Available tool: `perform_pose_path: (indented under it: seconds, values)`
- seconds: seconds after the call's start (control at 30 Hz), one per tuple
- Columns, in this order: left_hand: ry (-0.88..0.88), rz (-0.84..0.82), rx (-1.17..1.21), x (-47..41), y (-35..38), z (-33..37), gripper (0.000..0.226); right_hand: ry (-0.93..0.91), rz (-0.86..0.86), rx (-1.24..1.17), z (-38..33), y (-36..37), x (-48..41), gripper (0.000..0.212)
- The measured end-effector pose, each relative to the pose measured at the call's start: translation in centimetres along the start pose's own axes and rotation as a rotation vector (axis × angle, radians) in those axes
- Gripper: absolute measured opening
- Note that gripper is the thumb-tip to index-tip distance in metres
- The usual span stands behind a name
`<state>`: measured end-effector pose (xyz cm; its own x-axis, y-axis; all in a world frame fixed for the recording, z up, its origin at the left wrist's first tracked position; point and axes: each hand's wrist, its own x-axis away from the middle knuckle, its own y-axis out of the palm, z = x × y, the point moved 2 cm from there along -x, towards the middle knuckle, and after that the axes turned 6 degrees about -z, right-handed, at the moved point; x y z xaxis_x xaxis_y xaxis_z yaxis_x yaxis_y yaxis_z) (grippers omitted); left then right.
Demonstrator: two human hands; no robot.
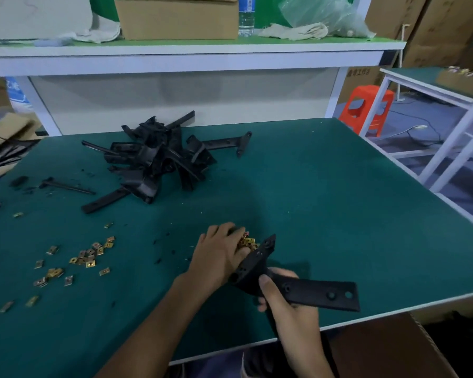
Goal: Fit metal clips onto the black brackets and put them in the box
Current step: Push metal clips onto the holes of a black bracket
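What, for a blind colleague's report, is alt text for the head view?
The right hand grips a black bracket above the green table while the left hand holds metal clips at its wide end. A pile of brackets lies behind; loose clips lie at left.

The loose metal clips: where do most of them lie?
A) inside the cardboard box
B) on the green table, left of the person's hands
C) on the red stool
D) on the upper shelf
B: the loose metal clips are scattered on the green table, left of the left hand, which holds a handful of clips beside the black bracket gripped by the right hand.
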<state>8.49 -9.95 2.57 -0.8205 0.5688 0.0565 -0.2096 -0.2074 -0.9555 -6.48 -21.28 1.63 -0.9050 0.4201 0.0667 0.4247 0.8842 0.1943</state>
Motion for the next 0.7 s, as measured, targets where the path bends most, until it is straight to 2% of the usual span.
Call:
perform_pose_path:
  seconds: [0.1,0.2,0.3,0.4,0.5,0.7]
  values:
    - [0.003,0.060,-0.029,-0.3,0.4,-0.2,0.034,-0.012,-0.020,0.015,0.2,-0.3,-0.1,0.010]
    - [0.004,0.163,-0.020,0.7,0.6,-1.1,0.022,-0.019,-0.044,0.003,0.1,-0.2,-0.1,0.021]
    - [-0.038,0.250,0.169,1.7,-0.1,-1.9,0.018,-0.010,-0.043,-0.018,0.2,-0.1,-0.4,0.029]
    - [-0.104,0.324,0.401,2.8,-1.3,-2.3,0.015,-0.001,-0.037,-0.042,0.4,0.0,-0.8,0.003]
    - [-0.167,0.359,0.577,4.0,-1.9,-2.4,0.014,0.000,-0.047,-0.043,0.4,0.3,-1.4,0.013]
    - [-0.238,0.342,0.923,6.3,-2.6,-2.9,0.018,-0.020,-0.054,-0.068,0.6,2.4,-1.2,0.017]
